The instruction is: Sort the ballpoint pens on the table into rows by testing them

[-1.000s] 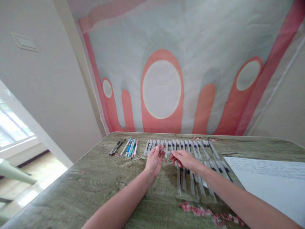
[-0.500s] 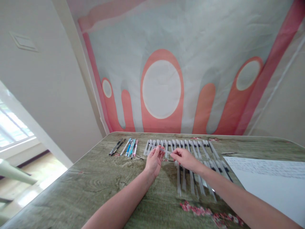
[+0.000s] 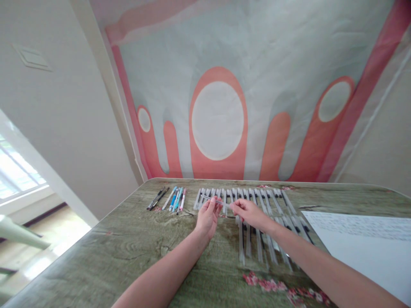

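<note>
Between my hands is a thin clear pen, held above the table. My left hand grips it near its left part, with the tip sticking out to the left. The fingers of my right hand pinch its right end. Behind my hands lies a row of several clear pens with dark parts. A second row of clear pens lies nearer, partly hidden under my right hand and forearm.
The wood-patterned table bears dark pens and coloured pens at the back left. A written-on white paper lies at the right. Behind the table's far edge stands a patterned wall.
</note>
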A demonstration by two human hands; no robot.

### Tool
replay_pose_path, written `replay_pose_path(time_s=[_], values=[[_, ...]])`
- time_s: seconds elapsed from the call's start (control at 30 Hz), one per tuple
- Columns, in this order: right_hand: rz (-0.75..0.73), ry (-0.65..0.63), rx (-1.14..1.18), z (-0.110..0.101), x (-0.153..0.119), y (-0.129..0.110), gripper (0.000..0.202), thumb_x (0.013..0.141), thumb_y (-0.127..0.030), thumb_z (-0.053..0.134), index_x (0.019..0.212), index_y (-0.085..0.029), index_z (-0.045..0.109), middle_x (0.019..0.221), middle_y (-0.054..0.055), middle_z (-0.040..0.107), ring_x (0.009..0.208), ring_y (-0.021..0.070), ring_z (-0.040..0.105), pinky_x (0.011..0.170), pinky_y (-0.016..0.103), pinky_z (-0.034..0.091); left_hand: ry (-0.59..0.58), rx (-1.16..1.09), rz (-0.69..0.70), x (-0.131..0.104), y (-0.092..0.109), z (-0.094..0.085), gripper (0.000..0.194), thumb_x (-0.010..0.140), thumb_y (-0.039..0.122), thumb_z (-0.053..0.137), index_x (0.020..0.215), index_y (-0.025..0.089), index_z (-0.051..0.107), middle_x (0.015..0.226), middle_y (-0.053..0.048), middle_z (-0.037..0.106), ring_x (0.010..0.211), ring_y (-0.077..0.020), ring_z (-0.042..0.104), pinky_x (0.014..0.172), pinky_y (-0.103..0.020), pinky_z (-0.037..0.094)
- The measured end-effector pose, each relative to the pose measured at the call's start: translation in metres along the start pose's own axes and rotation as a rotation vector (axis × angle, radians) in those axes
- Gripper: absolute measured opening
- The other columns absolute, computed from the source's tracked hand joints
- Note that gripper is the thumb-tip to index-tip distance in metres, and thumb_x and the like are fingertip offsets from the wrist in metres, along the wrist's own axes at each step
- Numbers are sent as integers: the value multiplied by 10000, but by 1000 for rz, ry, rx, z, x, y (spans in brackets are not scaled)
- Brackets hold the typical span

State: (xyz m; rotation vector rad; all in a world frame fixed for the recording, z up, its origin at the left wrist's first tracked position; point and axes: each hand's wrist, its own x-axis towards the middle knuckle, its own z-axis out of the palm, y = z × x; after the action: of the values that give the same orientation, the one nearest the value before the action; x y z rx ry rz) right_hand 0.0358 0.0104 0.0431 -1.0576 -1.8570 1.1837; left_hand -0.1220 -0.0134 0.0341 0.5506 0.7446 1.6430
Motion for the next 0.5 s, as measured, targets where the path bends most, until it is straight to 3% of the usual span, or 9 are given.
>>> replay_pose_path(time_s=[0.1,0.3,0.5], values=[[27,-64,1,0,0,0,478,816,-522,312,715,-133,570,566,12,572,409,76,442,423,194,341,-3,4,5,-1,0,0,124,742,178,581,847,113,593,848,-70,638,761,-83,593,758,-199,471],[-43,17,-58,-1,1,1,351,728,-490,508,695,-143,546,591,-3,570,469,78,460,448,179,348,19,7,6,-3,2,2,113,718,194,608,792,111,593,822,-60,634,740,-76,591,734,-183,469],[28,-42,-2,0,-1,-2,459,815,-504,334,724,-131,585,596,19,602,409,76,452,409,189,336,29,17,15,-1,2,1,145,676,218,649,746,111,579,801,-51,627,711,-71,585,713,-180,464]])
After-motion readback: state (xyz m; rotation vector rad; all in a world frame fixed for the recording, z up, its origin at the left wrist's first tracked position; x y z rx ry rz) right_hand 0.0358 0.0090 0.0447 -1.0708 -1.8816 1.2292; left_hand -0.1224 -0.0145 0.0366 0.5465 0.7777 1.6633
